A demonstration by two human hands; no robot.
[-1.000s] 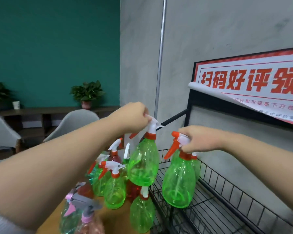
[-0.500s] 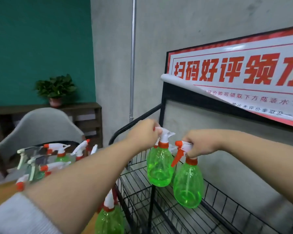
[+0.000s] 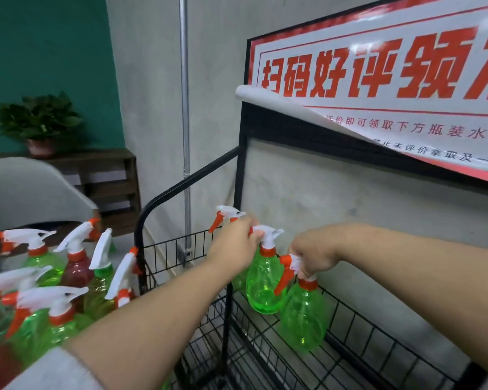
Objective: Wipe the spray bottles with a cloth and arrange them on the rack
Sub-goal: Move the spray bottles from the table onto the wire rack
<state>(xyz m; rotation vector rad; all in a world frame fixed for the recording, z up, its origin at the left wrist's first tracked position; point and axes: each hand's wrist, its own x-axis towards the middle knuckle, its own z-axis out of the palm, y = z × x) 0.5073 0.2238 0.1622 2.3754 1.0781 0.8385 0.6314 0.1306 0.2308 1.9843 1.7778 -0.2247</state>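
Head view: left hand [image 3: 234, 246] is gripping one green bottle [image 3: 264, 285], right hand [image 3: 313, 256] another [image 3: 303, 319], over the rack [image 3: 350, 333]; crowded bottles risk knocking and toppling.

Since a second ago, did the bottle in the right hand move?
Yes. The green bottle held by the right hand has gone down into the black wire rack, near its floor.

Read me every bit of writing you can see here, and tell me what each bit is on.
"扫码好评领": big red characters on the poster above the rack; a further character is cut off at the picture's edge.
"评价即可领取下方瓶装水1": small red line on the poster's curled lower part, cut off at both ends.
Line below it: partly hidden and too blurred to read with certainty.
Spray bottles: no readable labels.
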